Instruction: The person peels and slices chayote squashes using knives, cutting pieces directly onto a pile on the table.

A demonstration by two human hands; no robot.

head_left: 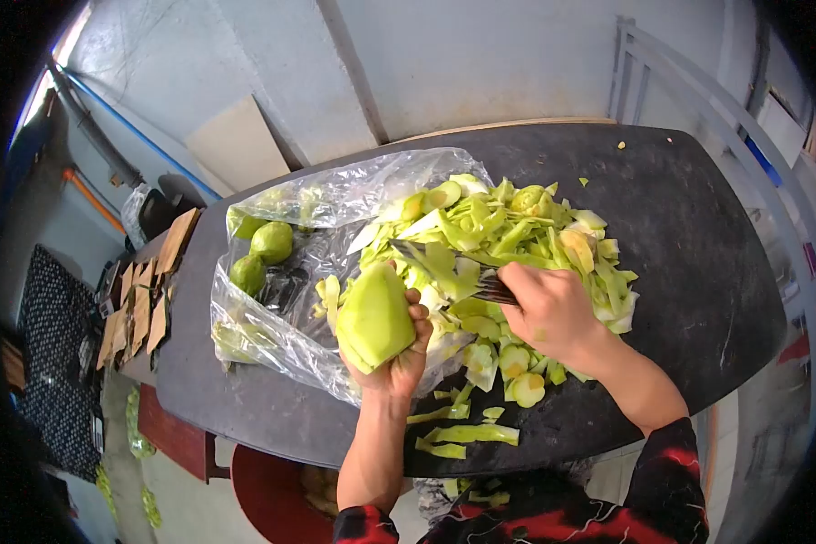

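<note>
My left hand (399, 367) is closed around a large, pale green peeled fruit (374, 317) with flat cut facets, held above the table. In my right hand (553, 313) is a knife (494, 288) with a dark handle. Its blade points left toward the top of the fruit and is partly covered by a strip of green peel (444, 266). Beneath and beyond both hands spreads a big heap of green peelings (508, 227). A clear plastic bag (290, 349) lies open to the left, with several whole green fruits (271, 242) in it.
The dark table (689, 263) has rounded corners and stands near a pale wall (499, 63). Loose peel strips (471, 435) lie at its near edge. Below that edge is a red tub (267, 499). A grey metal railing (725, 77) rises at the right.
</note>
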